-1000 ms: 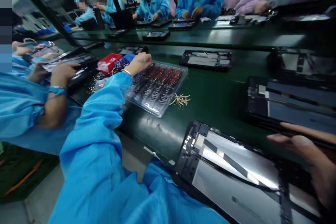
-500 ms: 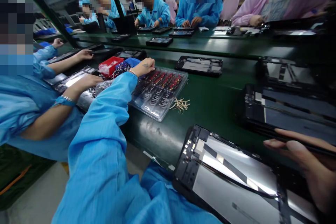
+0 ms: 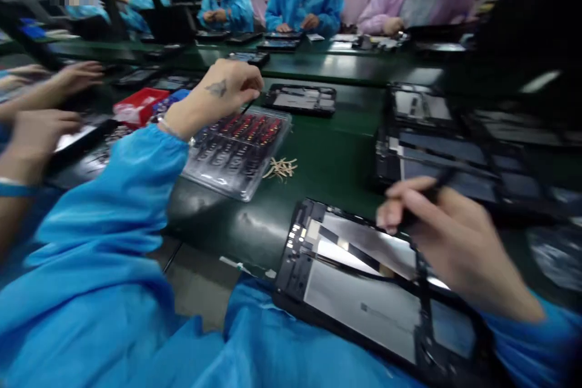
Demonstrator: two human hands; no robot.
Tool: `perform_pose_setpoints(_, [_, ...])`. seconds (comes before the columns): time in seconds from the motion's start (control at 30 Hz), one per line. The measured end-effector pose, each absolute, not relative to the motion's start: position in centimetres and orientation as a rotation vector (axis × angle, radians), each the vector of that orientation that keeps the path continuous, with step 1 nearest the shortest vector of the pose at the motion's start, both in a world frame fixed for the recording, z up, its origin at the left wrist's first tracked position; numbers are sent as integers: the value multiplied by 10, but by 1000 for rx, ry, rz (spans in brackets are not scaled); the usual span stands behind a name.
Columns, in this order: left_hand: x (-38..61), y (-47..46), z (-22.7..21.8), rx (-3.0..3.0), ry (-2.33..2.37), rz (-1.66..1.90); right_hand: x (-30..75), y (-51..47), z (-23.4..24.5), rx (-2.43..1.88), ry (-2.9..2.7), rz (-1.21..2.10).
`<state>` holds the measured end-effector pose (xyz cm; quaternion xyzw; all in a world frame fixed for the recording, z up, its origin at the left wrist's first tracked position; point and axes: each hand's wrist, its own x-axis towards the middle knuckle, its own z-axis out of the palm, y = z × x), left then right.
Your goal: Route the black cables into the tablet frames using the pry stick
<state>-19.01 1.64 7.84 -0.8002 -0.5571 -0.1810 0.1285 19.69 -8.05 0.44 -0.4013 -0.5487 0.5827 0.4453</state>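
My left hand (image 3: 225, 92) is raised above a clear plastic tray (image 3: 236, 151) of small red and black parts, its fingers curled together in a pinch; what they hold is too small to make out. My right hand (image 3: 448, 236) is closed round a thin dark tool (image 3: 436, 185) and hovers over the upper right part of an open black device frame (image 3: 364, 279) that lies in front of me. Both my arms wear blue sleeves.
A small heap of tan strips (image 3: 280, 167) lies right of the tray. A red box (image 3: 134, 106) stands to its left. More open frames (image 3: 301, 99) lie on the green belt (image 3: 336, 157). A neighbour's hands (image 3: 40, 133) work at the left; several people sit opposite.
My left hand has lifted off the parts tray with its fingers pinched. My right hand has moved left over the frame. The view has swung.
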Motion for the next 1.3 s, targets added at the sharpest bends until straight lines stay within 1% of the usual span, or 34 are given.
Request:
perform_pose_setpoints(0.07, [-128,-5,78,-2439,-1179,-609,177,-80,6,-909,-1259,1769])
perform_pose_setpoints(0.13, [-72,-30,68,-2494,-722,-601,166,-78,2,-820,-1140,1878])
perform_pose_setpoints(0.23, [-20,-56,47,-2385,-8,-582,166,-76,-6,-766,-989,1881])
perform_pose_setpoints(0.3, [-7,-61,35,-2270,203,-610,172,-76,-6,-803,-974,1813])
perform_pose_setpoints(0.43, [-6,-60,25,-2253,200,-622,179,-76,-3,-866,-1105,1660])
perform_pose_setpoints(0.57, [-10,-63,25,-2401,141,-650,180,-74,-4,-928,-1261,1559])
perform_pose_setpoints(0.7, [-15,-66,28,-2448,-286,-765,179,-75,-2,-980,-1480,1362])
perform_pose_setpoints(0.8, [-18,-68,30,-2390,-519,-715,179,-78,2,-979,-1610,1246])
perform_pose_setpoints(0.93, [-19,-75,31,-2371,-608,-608,179,-79,4,-990,-1705,1192])
perform_pose_setpoints(1.1, [-5,-86,31,-2183,-642,-489,177,-78,2,-983,-1782,1110])
perform_pose_setpoints(1.23, [-3,-84,30,-2103,-591,-500,176,-74,-4,-996,-1805,1056])
perform_pose_setpoints(1.3, [-15,-78,30,-2152,-698,-482,177,-71,-7,-1032,-1790,1070])
